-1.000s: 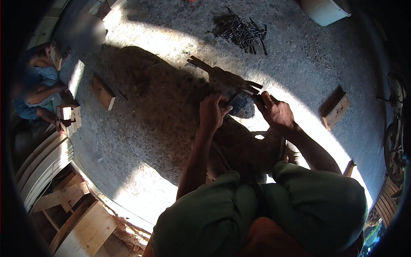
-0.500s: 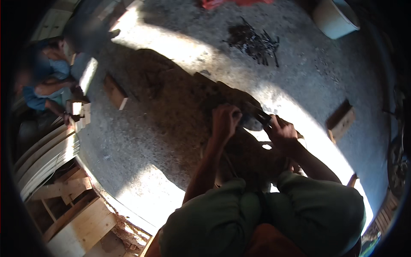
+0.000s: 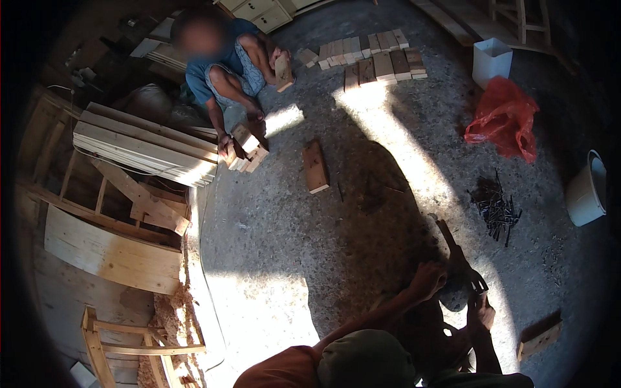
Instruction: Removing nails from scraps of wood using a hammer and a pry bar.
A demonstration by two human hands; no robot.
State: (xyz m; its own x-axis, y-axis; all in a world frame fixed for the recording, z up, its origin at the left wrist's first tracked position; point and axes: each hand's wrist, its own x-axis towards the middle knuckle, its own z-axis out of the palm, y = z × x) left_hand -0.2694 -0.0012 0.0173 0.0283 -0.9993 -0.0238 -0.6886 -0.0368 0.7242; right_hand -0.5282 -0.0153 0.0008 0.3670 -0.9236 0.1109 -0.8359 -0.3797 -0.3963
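In the head view, what has changed over the last second is chiefly the aim: the camera has swung toward the person's left, so both hands now sit at the lower right, and the rows of wooden blocks (image 3: 383, 64) and the whole red plastic bag (image 3: 501, 119) have come in. The working spot itself has altered little; I judge that the person's attention has turned away from it while the hands stay there.

The left grip (image 3: 429, 280), a bare hand, has its fingers curled over the shadowed concrete floor (image 3: 272, 226); whether anything is pinched in it cannot be told. The right grip (image 3: 480, 313), near it, is clenched around the dark forked tool (image 3: 483, 282), whose prongs point away from the body; deep shadow hides its exact kind. Beyond the hands, toward the upper right, a heap of dark nails (image 3: 497, 212) lies on the floor, apart from both. The white bucket (image 3: 585, 194) stands farther right.

A loose wooden block (image 3: 315, 168) lies alone between the hands and a squatting co-worker (image 3: 199, 84), who holds one block up and has the other hand on a small stack (image 3: 248, 152).
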